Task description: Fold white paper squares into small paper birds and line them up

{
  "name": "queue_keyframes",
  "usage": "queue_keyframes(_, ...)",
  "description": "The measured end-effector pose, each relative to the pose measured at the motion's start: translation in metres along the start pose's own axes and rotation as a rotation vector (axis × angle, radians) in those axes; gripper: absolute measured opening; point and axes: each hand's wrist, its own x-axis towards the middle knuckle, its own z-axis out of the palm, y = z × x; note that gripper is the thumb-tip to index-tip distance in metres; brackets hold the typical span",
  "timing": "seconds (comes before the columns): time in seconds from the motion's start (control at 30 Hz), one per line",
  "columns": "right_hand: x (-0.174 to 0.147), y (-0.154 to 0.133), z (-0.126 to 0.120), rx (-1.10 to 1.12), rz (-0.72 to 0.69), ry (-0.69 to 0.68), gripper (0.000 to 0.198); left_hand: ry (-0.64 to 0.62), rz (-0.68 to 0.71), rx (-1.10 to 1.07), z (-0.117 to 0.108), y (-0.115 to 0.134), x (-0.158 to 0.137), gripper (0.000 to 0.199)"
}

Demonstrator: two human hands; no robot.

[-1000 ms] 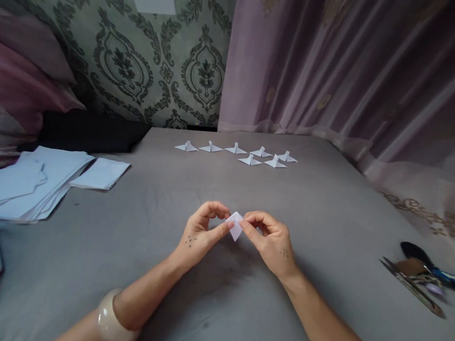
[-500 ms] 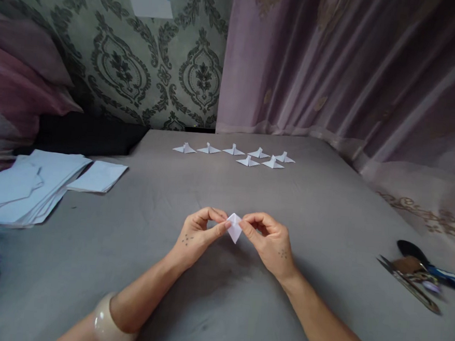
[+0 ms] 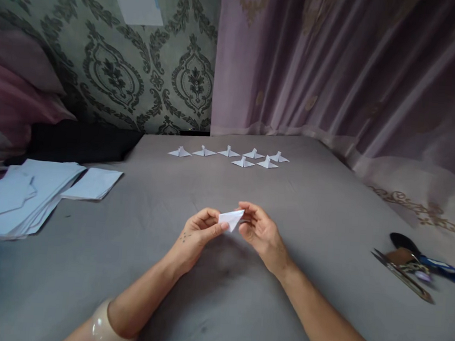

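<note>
Left: loose large white paper sheets lay on the grey cloth-covered surface, a smaller rectangular white paper stack beside them. Far centre: seven small white winged paper figures stood in two rows, judged complete. Near centre: bare left hand pinched a small white folded-paper piece, thumb against its near face. Piece appeared roughly triangular, crisp-edged, one point downward; no spread wings, so judged part-folded, shaping left. Right of it, bare right hand was parted, thumb away from fingers; contact with piece could not be told.
</note>
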Motion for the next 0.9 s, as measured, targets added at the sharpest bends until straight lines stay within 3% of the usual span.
queue_keyframes(0.1, -0.001, -0.002, 0.007, -0.104, -0.009, -0.026, 0.035, -0.014, 0.015, -0.026, 0.0, -0.002, 0.0, 0.026)
queue_keyframes(0.27, -0.002, -0.004, 0.012, -0.2, -0.142, 0.032, 0.012, -0.051, 0.068, 0.057, -0.001, -0.006, 0.0, 0.021)
queue_keyframes(0.5, -0.004, -0.004, 0.007, -0.335, -0.225, 0.057, 0.008, 0.067, 0.496, 0.418, 0.0, -0.003, -0.007, 0.017)
queue_keyframes(0.73, -0.009, -0.005, 0.008, -0.395, -0.269, 0.226, 0.021, -0.025, 0.451, 0.483, 0.0, 0.004, -0.006, 0.005)
queue_keyframes(0.9, -0.01, -0.009, 0.006, -0.452, -0.381, 0.137, 0.002, -0.051, 0.38, 0.458, 0.001, 0.005, -0.007, 0.006)
